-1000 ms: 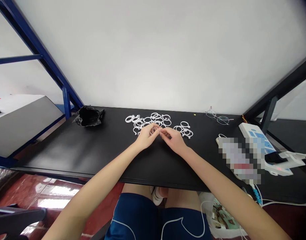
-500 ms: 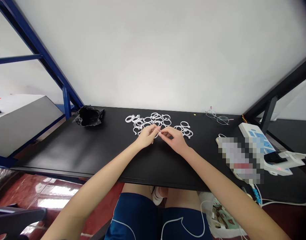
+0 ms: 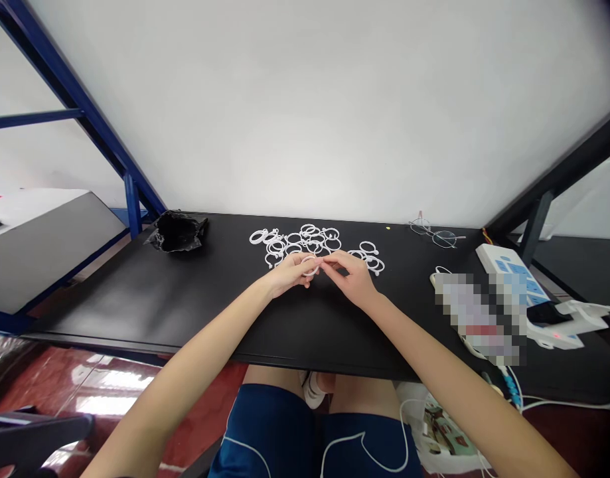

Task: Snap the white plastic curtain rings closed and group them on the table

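Both my hands meet at the middle of the black table (image 3: 195, 305), pinching one white plastic ring (image 3: 311, 267) between them. My left hand (image 3: 289, 273) grips its left side with curled fingers. My right hand (image 3: 350, 275) pinches its right side with thumb and forefinger. Just beyond my fingers lies a loose heap of several white rings (image 3: 295, 241), and a smaller cluster of rings (image 3: 368, 257) lies right of my right hand.
A crumpled black bag (image 3: 178, 231) lies at the table's back left. A pair of glasses (image 3: 435, 234) rests at the back right. A white and blue device (image 3: 516, 279) with cables sits at the right. Blue frame bars (image 3: 132, 199) rise on the left.
My hands stayed together at the same spot. The fingers shifted slightly on the ring, which now shows more fully between them.
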The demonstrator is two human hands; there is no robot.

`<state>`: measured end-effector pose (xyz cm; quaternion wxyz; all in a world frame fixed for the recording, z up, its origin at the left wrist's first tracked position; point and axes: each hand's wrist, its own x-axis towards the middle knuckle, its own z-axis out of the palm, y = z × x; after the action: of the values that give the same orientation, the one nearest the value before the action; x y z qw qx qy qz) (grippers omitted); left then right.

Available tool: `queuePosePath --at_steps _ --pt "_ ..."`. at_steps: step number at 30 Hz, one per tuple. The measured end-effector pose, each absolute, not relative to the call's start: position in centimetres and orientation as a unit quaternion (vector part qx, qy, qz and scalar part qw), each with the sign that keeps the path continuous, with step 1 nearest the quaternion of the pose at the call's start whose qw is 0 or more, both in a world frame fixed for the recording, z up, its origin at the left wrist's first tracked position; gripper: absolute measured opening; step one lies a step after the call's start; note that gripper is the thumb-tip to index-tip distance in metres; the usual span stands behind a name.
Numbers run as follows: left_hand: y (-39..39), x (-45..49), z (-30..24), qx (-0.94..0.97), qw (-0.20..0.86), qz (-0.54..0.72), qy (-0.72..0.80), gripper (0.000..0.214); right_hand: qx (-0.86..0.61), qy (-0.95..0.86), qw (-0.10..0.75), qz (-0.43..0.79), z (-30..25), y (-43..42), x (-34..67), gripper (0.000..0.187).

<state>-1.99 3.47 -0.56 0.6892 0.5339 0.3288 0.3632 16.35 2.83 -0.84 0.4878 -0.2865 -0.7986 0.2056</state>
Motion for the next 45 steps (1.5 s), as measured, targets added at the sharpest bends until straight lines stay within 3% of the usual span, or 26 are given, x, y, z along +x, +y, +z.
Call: queuePosePath --at_steps 8,15,22,28,33,45 --pt "3.8 -2.3 -0.8 0.512 0.706 0.364 0.327 0.036 -0.274 -0.798 0.518 0.141 -0.8 3.1 16.4 0.012" --pt "3.7 -2.0 -0.6 0.522 0.673 0.374 0.367 0.036 -0.289 -0.795 0.508 0.162 -0.6 3.0 16.4 0.012" --pt "3.5 -1.9 -0.8 0.591 0.571 0.445 0.356 0.05 -0.311 -0.788 0.515 0.131 -0.9 3.2 16.3 0.012" --pt "3.4 -1.9 -1.0 0.699 0.377 0.461 0.395 0.036 -0.301 -0.796 0.515 0.105 -1.1 3.3 16.4 0.011" --pt "3.3 -2.1 -1.3 0.733 0.301 0.453 0.41 0.039 -0.307 -0.799 0.506 0.108 -1.4 3.4 16.5 0.012" --pt "3.5 -2.5 -1.6 0.74 0.341 0.427 0.393 0.038 -0.311 -0.795 0.509 0.11 -1.2 3.3 16.5 0.013"
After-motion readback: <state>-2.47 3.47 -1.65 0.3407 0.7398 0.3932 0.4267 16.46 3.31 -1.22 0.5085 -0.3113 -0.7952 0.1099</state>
